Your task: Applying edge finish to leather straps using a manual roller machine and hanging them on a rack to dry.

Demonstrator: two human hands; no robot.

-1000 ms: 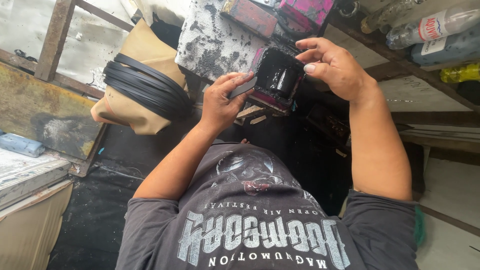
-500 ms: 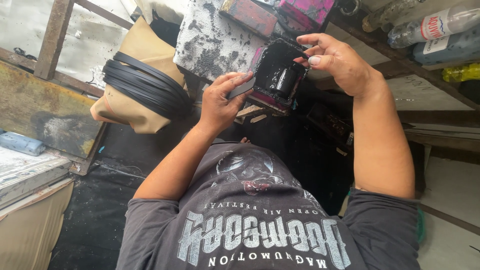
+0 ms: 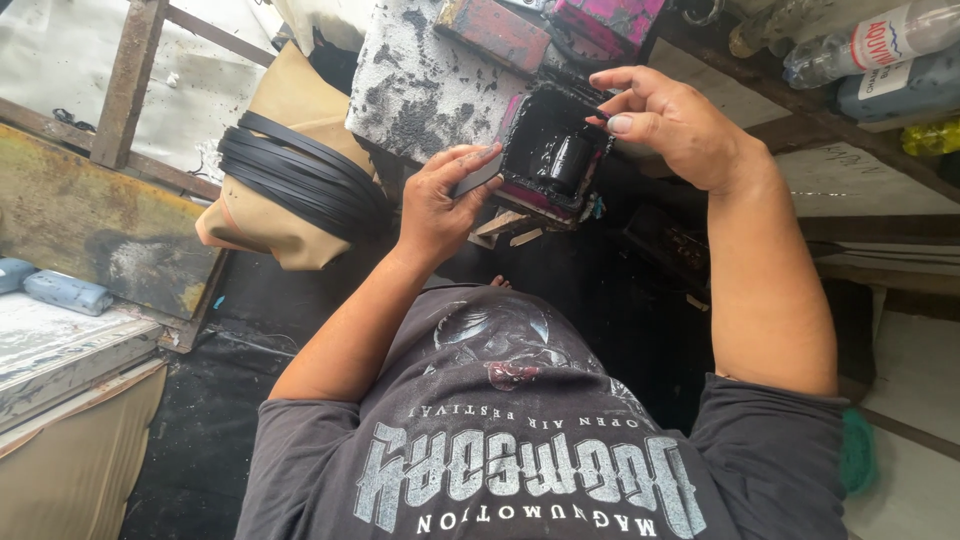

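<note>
1. My left hand [image 3: 435, 205] pinches a thin flat dark strip [image 3: 478, 178], its end at the rim of the black tub [image 3: 552, 160].
2. My right hand [image 3: 672, 122] hangs over the tub's far edge, fingers curled; thumb and forefinger seem to nip something small and dark, can't tell what.
3. The tub sits at the near edge of the stained bench [image 3: 415, 85]; inside it, black paste and a dark cylinder.
4. Progress, my read: strip is at the tub but looks uncoated, so dipping or coating is not done.
5. A bundle of black bands [image 3: 300, 185] lies untouched on a tan bag at left.
6. Packages: red-pink boxes [image 3: 545, 25] behind the tub; clear bottle [image 3: 870, 40] with a white-and-red label on the right shelf, something yellow beside it; pale blue bottle [image 3: 65, 292] lying at far left.
</note>
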